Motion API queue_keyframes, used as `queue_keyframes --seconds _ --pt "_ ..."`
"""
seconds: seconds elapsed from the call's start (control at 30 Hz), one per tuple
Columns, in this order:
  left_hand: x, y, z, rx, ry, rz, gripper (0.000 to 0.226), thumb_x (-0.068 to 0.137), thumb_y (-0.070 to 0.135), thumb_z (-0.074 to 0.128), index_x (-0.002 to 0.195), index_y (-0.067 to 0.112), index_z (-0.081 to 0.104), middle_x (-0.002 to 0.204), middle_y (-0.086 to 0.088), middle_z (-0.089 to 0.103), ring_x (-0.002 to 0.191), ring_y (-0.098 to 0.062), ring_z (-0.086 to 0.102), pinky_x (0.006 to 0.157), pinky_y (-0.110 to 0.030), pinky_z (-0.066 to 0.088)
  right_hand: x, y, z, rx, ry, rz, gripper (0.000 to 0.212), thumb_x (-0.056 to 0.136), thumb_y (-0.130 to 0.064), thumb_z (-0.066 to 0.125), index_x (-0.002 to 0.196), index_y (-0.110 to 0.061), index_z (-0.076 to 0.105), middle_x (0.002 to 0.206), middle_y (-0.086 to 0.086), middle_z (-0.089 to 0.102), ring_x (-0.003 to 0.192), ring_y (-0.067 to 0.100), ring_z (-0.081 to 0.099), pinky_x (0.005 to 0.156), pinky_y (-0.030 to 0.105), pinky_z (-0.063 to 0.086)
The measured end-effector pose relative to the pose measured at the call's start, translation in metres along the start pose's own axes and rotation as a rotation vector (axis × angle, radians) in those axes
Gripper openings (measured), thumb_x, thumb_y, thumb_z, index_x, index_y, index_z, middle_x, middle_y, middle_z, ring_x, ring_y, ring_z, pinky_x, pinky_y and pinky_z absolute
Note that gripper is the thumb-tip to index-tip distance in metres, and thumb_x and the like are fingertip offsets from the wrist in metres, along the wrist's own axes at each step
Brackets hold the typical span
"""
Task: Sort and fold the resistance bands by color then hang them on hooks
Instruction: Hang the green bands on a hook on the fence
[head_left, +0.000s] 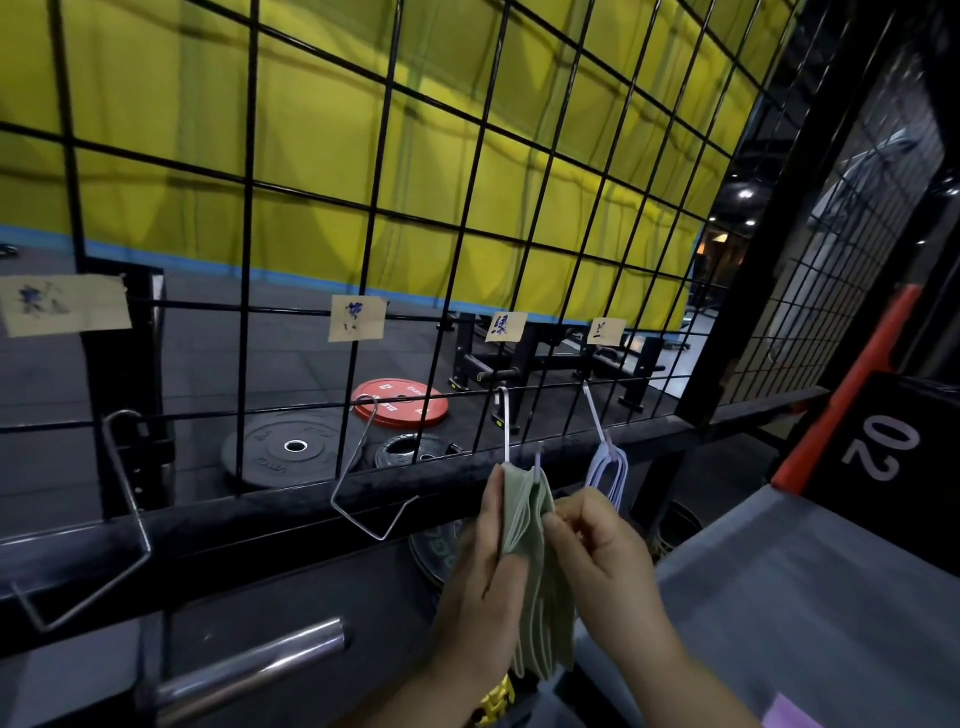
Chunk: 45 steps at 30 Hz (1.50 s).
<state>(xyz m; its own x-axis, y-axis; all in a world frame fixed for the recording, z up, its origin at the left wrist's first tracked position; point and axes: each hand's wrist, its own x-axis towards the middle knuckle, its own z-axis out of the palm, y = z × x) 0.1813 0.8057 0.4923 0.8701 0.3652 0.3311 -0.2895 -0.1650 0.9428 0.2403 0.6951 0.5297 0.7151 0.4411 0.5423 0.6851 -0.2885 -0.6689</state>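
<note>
A bundle of pale green resistance bands (540, 582) hangs folded over a metal hook (505, 431) on the black wire grid, under a paper label with green writing (505, 327). My left hand (488, 561) grips the bundle's left side. My right hand (597, 540) pinches its right edge near the top. Right of this, light blue bands (608, 467) hang on another hook (595, 410). Two empty wire hooks (371, 488) (122, 499) hang to the left.
Paper labels (357, 318) (65, 304) (606, 331) are taped to the grid. Behind the grid lie a red weight plate (400, 402) and black plates (291, 449). A chrome bar (249, 670) juts out low left. A grey surface (810, 597) with a purple band (792, 714) is at right.
</note>
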Motion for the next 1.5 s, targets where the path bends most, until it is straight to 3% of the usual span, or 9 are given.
queue_keyframes --seconds 0.23,0.33,0.43,0.57,0.7,0.87,1.07,1.23,1.5 --pt "0.001 -0.011 0.010 -0.252 0.011 0.062 0.070 0.074 0.041 0.040 0.143 0.042 0.031 0.147 0.025 0.037 0.138 0.005 0.028 0.117 -0.033 0.025 0.012 -0.009 0.005 0.176 -0.064 -0.075 0.020 0.087 -0.041 0.049 0.076 -0.025 0.056 0.096 -0.007 0.056 0.093 0.012 0.056 0.080 0.018 0.043" --pt "0.001 -0.010 0.012 -0.327 -0.003 0.049 0.061 0.077 0.033 0.042 0.137 0.044 0.035 0.140 0.030 0.044 0.131 0.011 0.036 0.105 -0.017 0.036 0.015 -0.008 0.007 0.270 -0.027 0.068 0.039 0.090 -0.053 0.047 0.082 -0.016 0.059 0.088 0.000 0.059 0.084 0.015 0.058 0.078 0.031 0.049" --pt "-0.001 -0.009 0.013 -0.367 -0.020 0.021 0.060 0.072 0.039 0.046 0.131 0.049 0.040 0.130 0.031 0.053 0.126 0.006 0.045 0.101 -0.022 0.039 0.019 -0.011 0.010 0.290 -0.030 0.243 0.040 0.085 -0.058 0.052 0.088 -0.018 0.056 0.078 0.000 0.058 0.069 0.010 0.056 0.070 0.033 0.048" --pt "-0.005 -0.005 0.011 -0.369 0.004 -0.025 0.048 0.074 0.036 0.046 0.121 0.043 0.048 0.112 0.031 0.063 0.108 0.008 0.057 0.083 -0.011 0.045 0.022 -0.010 0.014 0.498 -0.137 0.423 0.027 0.095 -0.038 0.052 0.116 -0.025 0.061 0.104 -0.003 0.071 0.095 0.009 0.068 0.084 0.030 0.052" --pt "-0.006 -0.006 0.005 -0.011 0.103 0.071 0.043 0.084 0.050 0.033 0.124 0.058 0.044 0.121 0.038 0.044 0.120 0.018 0.035 0.093 -0.004 0.028 0.024 -0.007 0.012 0.541 -0.176 0.433 0.049 0.080 -0.050 0.058 0.120 -0.022 0.063 0.109 0.001 0.072 0.107 0.020 0.066 0.102 0.041 0.047" --pt "-0.010 -0.022 0.002 0.468 0.171 0.132 0.075 0.078 0.083 0.003 0.114 0.036 0.050 0.109 0.017 0.041 0.107 0.000 0.038 0.097 -0.034 0.037 0.025 -0.002 0.009 0.599 -0.207 0.481 0.057 0.077 -0.050 0.062 0.120 -0.013 0.062 0.107 0.010 0.072 0.100 0.025 0.066 0.095 0.042 0.049" --pt "-0.014 -0.004 0.002 0.282 0.328 0.105 0.057 0.075 0.072 0.030 0.117 0.035 0.044 0.110 0.025 0.043 0.105 0.000 0.045 0.093 -0.033 0.041 0.024 -0.002 0.005 0.648 -0.295 0.481 0.041 0.086 -0.040 0.058 0.103 -0.004 0.068 0.081 0.007 0.071 0.072 0.015 0.067 0.064 0.026 0.051" --pt "-0.003 0.005 0.009 0.198 0.288 0.128 0.074 0.078 0.075 0.026 0.138 0.034 0.039 0.125 0.020 0.047 0.117 0.007 0.041 0.094 -0.017 0.035 0.023 0.003 0.004 0.635 -0.332 0.507 0.035 0.087 -0.041 0.063 0.097 -0.008 0.071 0.085 0.013 0.072 0.076 0.023 0.068 0.068 0.033 0.053" --pt "0.004 -0.001 0.024 0.143 0.354 0.044 0.047 0.087 0.062 0.027 0.109 0.026 0.049 0.100 0.004 0.061 0.091 -0.013 0.062 0.075 -0.037 0.052 0.015 0.007 0.011 0.619 -0.314 0.500 0.027 0.086 -0.044 0.061 0.090 -0.017 0.067 0.085 0.006 0.071 0.077 0.018 0.068 0.068 0.034 0.051"
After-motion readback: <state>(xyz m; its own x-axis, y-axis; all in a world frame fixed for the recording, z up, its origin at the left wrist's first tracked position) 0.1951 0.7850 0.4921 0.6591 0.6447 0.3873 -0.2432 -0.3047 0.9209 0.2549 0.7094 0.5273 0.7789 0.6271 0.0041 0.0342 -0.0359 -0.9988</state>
